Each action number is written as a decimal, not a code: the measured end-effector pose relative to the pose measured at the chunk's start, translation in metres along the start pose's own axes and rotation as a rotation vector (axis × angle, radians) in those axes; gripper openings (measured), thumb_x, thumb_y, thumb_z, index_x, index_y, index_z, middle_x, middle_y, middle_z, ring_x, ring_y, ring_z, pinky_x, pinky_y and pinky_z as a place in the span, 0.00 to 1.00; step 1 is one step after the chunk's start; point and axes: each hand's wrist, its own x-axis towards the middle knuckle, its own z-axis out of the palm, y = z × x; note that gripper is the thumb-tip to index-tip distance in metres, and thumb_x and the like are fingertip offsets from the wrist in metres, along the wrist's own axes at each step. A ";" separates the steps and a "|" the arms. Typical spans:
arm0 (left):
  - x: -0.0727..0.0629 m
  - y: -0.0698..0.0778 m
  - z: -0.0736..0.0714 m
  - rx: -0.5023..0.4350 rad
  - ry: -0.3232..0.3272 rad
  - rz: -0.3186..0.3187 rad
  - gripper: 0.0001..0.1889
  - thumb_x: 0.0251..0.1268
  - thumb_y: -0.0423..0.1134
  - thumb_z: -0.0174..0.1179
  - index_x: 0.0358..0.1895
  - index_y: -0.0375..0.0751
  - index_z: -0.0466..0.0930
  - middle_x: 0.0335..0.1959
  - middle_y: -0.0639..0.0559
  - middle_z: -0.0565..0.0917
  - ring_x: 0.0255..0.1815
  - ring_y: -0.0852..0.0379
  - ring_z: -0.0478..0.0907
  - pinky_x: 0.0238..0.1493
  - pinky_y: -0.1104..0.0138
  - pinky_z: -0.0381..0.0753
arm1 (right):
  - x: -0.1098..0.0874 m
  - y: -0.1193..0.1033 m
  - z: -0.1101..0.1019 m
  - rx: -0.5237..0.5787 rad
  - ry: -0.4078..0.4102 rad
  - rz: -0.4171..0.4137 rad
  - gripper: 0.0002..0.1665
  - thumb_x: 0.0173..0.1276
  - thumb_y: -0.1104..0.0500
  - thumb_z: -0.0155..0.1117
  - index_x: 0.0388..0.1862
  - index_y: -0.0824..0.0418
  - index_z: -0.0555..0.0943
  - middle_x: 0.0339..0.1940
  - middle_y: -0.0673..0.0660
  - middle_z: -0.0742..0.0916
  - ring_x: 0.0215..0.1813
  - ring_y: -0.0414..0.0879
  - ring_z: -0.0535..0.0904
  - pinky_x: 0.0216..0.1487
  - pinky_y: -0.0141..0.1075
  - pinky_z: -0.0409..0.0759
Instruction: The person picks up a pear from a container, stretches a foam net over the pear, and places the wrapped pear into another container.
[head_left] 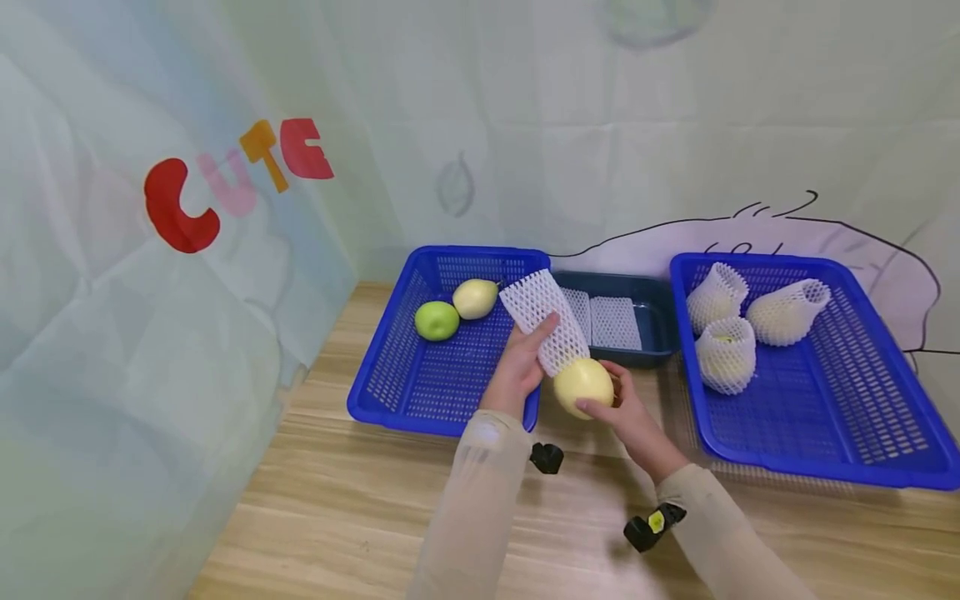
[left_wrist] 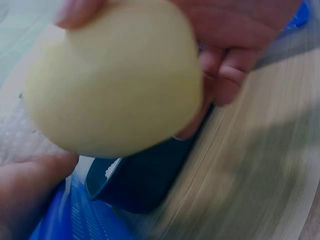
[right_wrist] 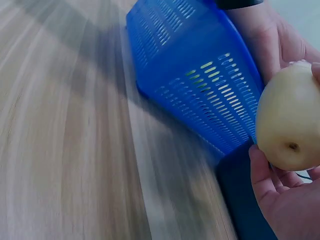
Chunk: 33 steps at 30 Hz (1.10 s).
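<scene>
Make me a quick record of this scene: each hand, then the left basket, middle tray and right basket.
Left hand: holds a white foam net
Right hand: grips a round pale yellow fruit at the net's lower end
Left basket: a green fruit and a stemmed yellow fruit, both unwrapped
Middle tray: flat foam nets
Right basket: three net-wrapped fruits

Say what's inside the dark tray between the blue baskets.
Flat white foam nets lie in the dark tray. Another net, held by the left hand, covers part of its left side; what lies there, or beneath the flat nets, is hidden.
</scene>
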 end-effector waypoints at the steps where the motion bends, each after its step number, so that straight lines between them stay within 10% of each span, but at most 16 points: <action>1: 0.000 0.000 0.000 0.031 -0.009 -0.001 0.27 0.65 0.28 0.52 0.67 0.38 0.57 0.61 0.36 0.69 0.60 0.43 0.69 0.57 0.59 0.70 | 0.001 -0.001 0.000 0.016 0.007 0.010 0.44 0.62 0.62 0.61 0.69 0.62 0.47 0.66 0.66 0.62 0.60 0.54 0.62 0.50 0.33 0.69; 13: -0.005 -0.004 0.004 0.310 -0.102 0.055 0.34 0.56 0.23 0.58 0.67 0.37 0.57 0.59 0.37 0.71 0.57 0.46 0.71 0.56 0.61 0.71 | 0.008 -0.008 0.002 0.350 0.052 0.050 0.36 0.65 0.66 0.55 0.66 0.67 0.49 0.58 0.64 0.67 0.44 0.40 0.75 0.48 0.34 0.77; 23: -0.011 -0.007 0.006 0.639 -0.235 0.165 0.46 0.46 0.26 0.68 0.70 0.44 0.52 0.60 0.46 0.70 0.57 0.55 0.70 0.60 0.67 0.65 | 0.005 -0.012 -0.007 0.871 -0.228 0.055 0.24 0.75 0.47 0.36 0.64 0.57 0.55 0.56 0.53 0.73 0.57 0.45 0.72 0.60 0.37 0.68; 33: -0.028 0.010 0.021 0.690 -0.375 0.180 0.46 0.41 0.22 0.69 0.67 0.38 0.54 0.56 0.47 0.72 0.52 0.60 0.70 0.60 0.69 0.64 | 0.014 -0.029 -0.002 0.945 -0.271 0.053 0.29 0.73 0.40 0.37 0.65 0.54 0.56 0.56 0.50 0.76 0.56 0.40 0.71 0.58 0.32 0.67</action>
